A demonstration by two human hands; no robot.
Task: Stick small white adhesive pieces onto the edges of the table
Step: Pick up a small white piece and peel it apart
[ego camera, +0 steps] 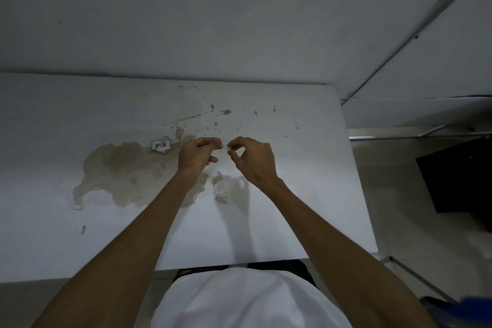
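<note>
Pinching something tiny and pale between thumb and forefinger, the right hand point(253, 160) hovers above the middle of the bench point(306, 194); the bit in its grip looks like a small white adhesive piece point(229, 151), though it is too small and blurred to be sure. The left hand point(198, 154) is just beside it, fingers curled, fingertips point(219, 144) brought close to the same spot, almost touching the right hand's fingertips; cannot tell whether the left grip holds anything. Both hands are raised off the surface, with their shadows on the bench below them. Just left of the left hand, a cluster of white adhesive pieces point(160, 146) lies on the benchtop, arranged in angular shapes. More small white scraps point(83, 229) lie near the left part of the bench, one by the lower left end of a large brownish stain point(125, 170) that spreads across the white surface. Smaller brown spots point(226, 112) are scattered toward the far side. Both bare forearms reach in from the bottom, above a white shirt point(245, 301). A white wall point(213, 21) sits behind the bench, and a dark object point(458, 178) is on the floor to the right.
</note>
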